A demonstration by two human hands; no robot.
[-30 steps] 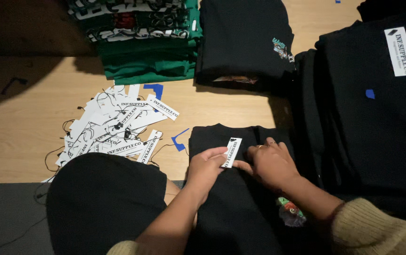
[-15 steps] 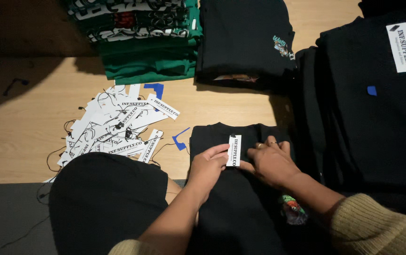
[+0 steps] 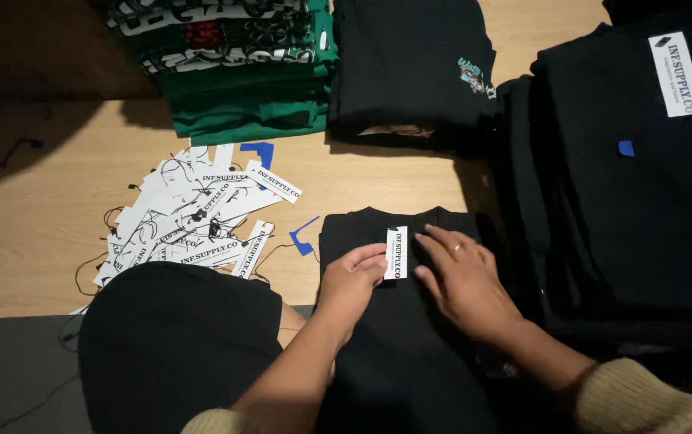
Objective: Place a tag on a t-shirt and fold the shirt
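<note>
A folded black shirt (image 3: 410,354) lies on the wooden table in front of me, collar away from me. On its upper part rests a white rectangular paper tag (image 3: 396,252). My left hand (image 3: 352,280) presses its fingertips on the tag's left edge. My right hand (image 3: 460,277) lies flat on the shirt just right of the tag, fingers spread, a ring on one finger.
A heap of white paper tags with black strings (image 3: 189,225) lies to the left, with small blue stickers (image 3: 303,238) nearby. Stacked green shirts (image 3: 241,76) and a black stack (image 3: 410,68) sit at the far side. A tall black pile (image 3: 627,185) with a tag stands right.
The tag has been turned upright and laid flat on the shirt near the collar. Both hands have shifted a little up the shirt, the right one flattening beside the tag.
</note>
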